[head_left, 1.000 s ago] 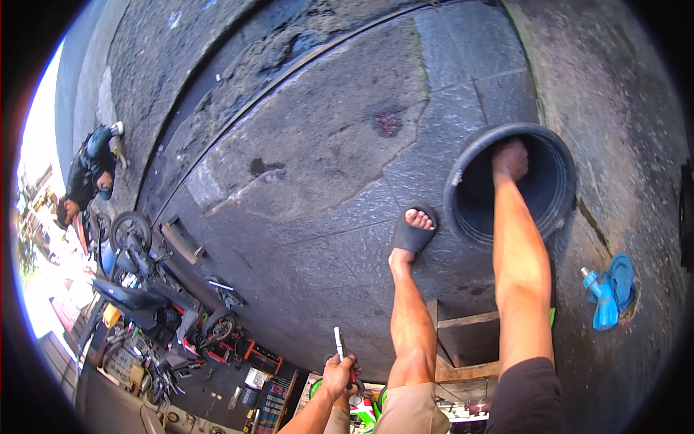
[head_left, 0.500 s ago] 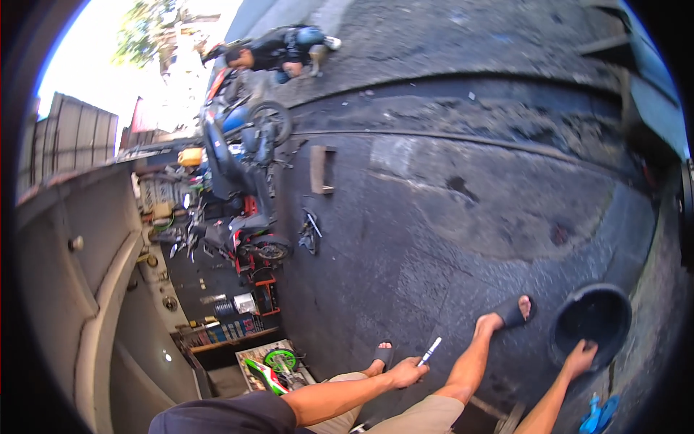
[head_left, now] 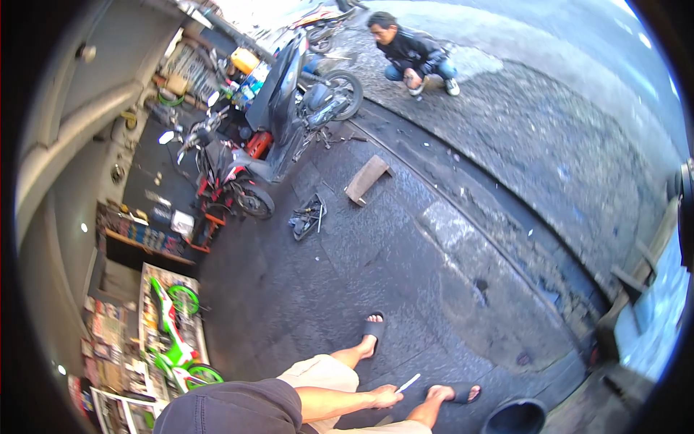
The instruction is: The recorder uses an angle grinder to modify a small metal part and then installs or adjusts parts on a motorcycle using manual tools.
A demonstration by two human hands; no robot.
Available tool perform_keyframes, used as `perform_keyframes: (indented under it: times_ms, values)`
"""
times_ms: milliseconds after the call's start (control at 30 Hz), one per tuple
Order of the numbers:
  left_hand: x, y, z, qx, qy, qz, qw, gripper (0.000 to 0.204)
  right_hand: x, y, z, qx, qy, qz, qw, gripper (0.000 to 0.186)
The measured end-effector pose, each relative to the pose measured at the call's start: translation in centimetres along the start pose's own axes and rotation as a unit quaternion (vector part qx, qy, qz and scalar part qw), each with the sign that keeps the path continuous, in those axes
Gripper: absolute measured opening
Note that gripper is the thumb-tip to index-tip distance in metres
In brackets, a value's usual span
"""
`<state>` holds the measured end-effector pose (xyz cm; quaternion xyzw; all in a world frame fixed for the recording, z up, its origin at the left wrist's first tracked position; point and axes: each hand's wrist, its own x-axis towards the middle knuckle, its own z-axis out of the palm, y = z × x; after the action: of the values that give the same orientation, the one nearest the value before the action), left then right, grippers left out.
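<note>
My left hand (head_left: 387, 396) is closed round a slim white stick-like object (head_left: 409, 382), held above the dark floor beside my legs. Its exact kind is too small to make out. My left forearm (head_left: 332, 405) reaches across my beige shorts (head_left: 322, 380). My right hand is outside the picture. Near the lower edge, to the right of my sandalled foot (head_left: 463, 393), stands a black bucket (head_left: 515, 419), partly cut off.
Motorcycles (head_left: 238, 177) stand at the upper left. A green and white motorbike (head_left: 172, 336) is nearer, at the left. A metal channel piece (head_left: 369, 179) and a black part (head_left: 309, 217) lie on the floor. A person (head_left: 412, 54) squats beyond the drain channel (head_left: 491, 210).
The view has swung, so the bucket now sits at the lower edge. My right hand, earlier at the bucket's rim, has left the picture. My left hand still holds the white stick-like object.
</note>
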<state>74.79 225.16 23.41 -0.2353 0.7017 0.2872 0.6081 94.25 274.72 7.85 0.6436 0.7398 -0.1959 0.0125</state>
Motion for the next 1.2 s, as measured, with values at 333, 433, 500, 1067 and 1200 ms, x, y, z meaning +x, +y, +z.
perform_keyframes:
  times_ms: [333,433,500,1067,1200]
  values:
    - [0.2,3.9,-26.1,-0.020,0.043,0.153,0.987,0.041,-20.1,-30.8,-13.4,-0.070,0.136,-0.004,0.988,0.032]
    - [-3.6,6.8,-40.7,0.013,0.159,0.185,0.970,0.047,-22.6,-40.0,-13.3,-0.086,0.146,-0.055,0.984,0.031]
    - [-0.6,4.7,-49.9,-0.041,0.229,0.153,0.961,0.047,-25.3,-45.6,-11.3,-0.100,0.123,-0.091,0.983,0.031]
    - [-7.3,-8.7,-70.2,-0.557,0.351,-0.187,0.729,0.036,-31.0,-97.3,7.5,-0.264,-0.115,-0.379,0.880,0.046]
    - [-1.7,-9.2,-67.8,-0.424,0.309,-0.187,0.830,0.037,-30.8,-110.8,14.9,-0.125,-0.148,-0.449,0.872,0.036]
